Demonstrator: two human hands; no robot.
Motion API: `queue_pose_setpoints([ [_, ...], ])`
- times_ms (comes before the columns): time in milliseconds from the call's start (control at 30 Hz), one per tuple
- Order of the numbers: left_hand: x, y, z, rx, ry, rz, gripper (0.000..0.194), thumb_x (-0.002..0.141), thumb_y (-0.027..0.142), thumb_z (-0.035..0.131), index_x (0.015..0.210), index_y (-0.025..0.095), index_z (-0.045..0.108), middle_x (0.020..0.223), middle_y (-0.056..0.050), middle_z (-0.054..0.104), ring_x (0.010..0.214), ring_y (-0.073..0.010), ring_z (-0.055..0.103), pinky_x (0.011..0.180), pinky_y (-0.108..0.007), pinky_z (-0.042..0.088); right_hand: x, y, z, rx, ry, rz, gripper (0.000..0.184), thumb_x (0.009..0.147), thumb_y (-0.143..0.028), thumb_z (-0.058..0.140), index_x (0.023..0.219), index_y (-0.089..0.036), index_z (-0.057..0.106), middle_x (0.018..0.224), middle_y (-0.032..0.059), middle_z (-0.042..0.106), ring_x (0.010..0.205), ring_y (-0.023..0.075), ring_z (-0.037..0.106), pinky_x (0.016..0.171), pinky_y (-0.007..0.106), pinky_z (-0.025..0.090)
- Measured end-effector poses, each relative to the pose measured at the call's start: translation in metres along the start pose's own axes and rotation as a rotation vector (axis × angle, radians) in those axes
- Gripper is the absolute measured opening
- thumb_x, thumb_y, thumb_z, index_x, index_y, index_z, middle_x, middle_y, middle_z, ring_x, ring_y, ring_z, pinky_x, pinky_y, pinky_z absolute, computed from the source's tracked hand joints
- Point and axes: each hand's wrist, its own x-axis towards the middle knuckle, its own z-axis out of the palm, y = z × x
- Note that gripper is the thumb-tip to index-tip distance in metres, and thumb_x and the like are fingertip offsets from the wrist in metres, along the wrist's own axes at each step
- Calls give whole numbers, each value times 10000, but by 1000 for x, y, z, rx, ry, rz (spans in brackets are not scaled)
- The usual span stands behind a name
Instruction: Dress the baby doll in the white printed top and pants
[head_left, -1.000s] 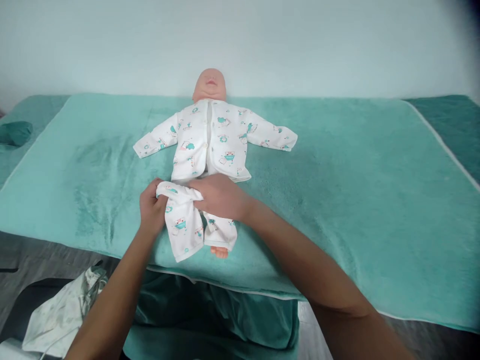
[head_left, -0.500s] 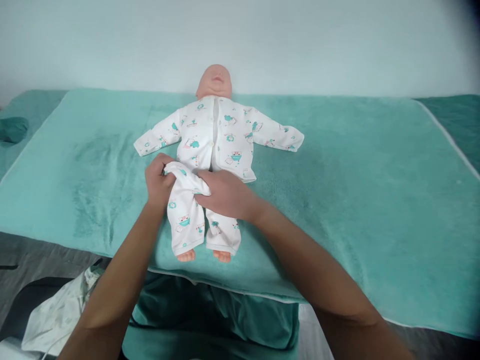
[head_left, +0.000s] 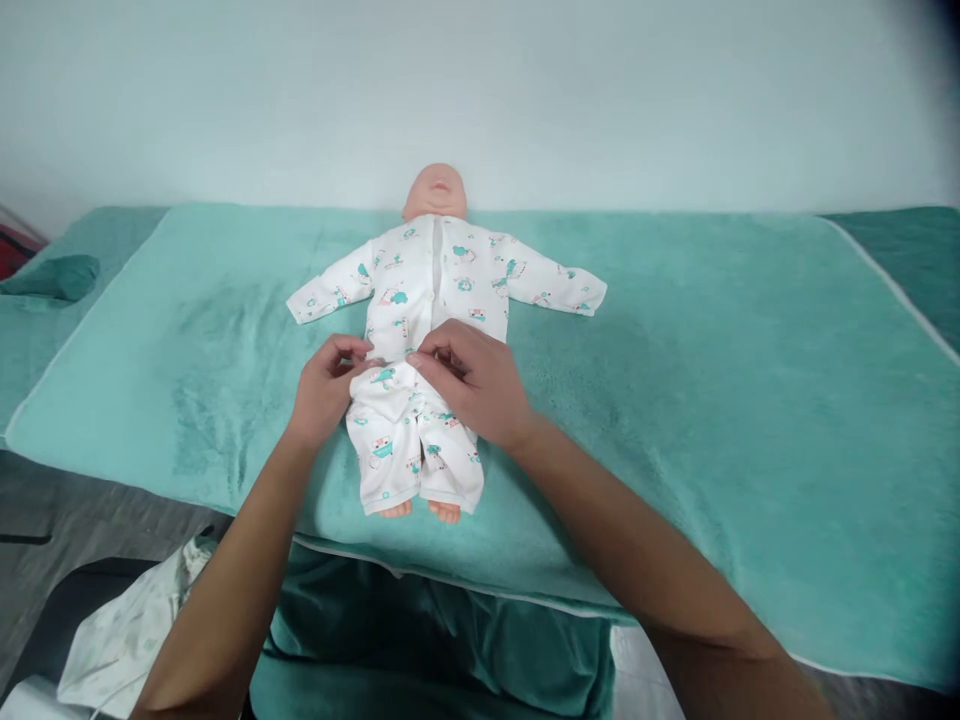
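A baby doll (head_left: 436, 190) lies on its back on a teal towel (head_left: 675, 380). It wears a white printed top (head_left: 442, 280) with the sleeves spread out, and matching white printed trousers (head_left: 409, 450). Both bare feet stick out at the trouser hems. My left hand (head_left: 326, 390) pinches the trousers' waistband at the doll's left hip side as I see it. My right hand (head_left: 472, 380) pinches the waistband on the other side, fingers curled on the cloth at the lower edge of the top.
The towel covers a table that runs against a pale wall. A rolled dark green cloth (head_left: 52, 280) lies at the far left. Below the table's front edge, a crumpled white cloth (head_left: 127, 640) and a teal cloth (head_left: 420, 640) sit near my lap.
The trousers have been pulled up from the doll's thighs to its waist. The second foot now shows at the hem. Both hands moved up toward the top's lower edge.
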Motion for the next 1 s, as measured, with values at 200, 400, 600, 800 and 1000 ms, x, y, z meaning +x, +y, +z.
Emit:
queue_pose_setpoints([
  [200,3,26,0,468,-164,351,408,772,284,812,1147,239,655,1275,-84,591,1253,-252,546,953,-362,507,5,12,-6,-397,116,42,184,1009,-366,505,984,-213,604,1053,111,649,1017,258,583,908,401,450],
  [400,2,36,35,948,-99,437,304,911,246,673,1206,199,614,1286,-140,563,1208,-323,523,987,-473,475,4,10,0,-670,76,157,255,921,-313,643,1120,-165,583,1197,176,610,1125,348,535,925,472,464],
  [600,1,33,37,769,48,407,150,1001,280,506,1020,201,632,1108,-96,641,1046,-247,571,846,-359,455,5,18,-3,-557,189,187,390,916,-358,651,1237,-170,536,1286,200,573,1229,368,506,957,498,462],
  [800,24,0,7,-95,415,11,226,906,426,606,952,212,550,896,9,553,791,-116,541,720,-236,453,9,34,-6,-301,127,218,171,981,-387,519,975,-221,560,1023,75,655,936,227,607,822,335,446],
  [1000,25,-39,-13,-51,820,103,215,846,306,622,1016,194,554,1098,-35,559,988,-113,571,845,-227,488,9,32,-11,-311,74,261,281,1030,-432,407,920,-223,561,901,50,683,827,208,600,746,310,377],
])
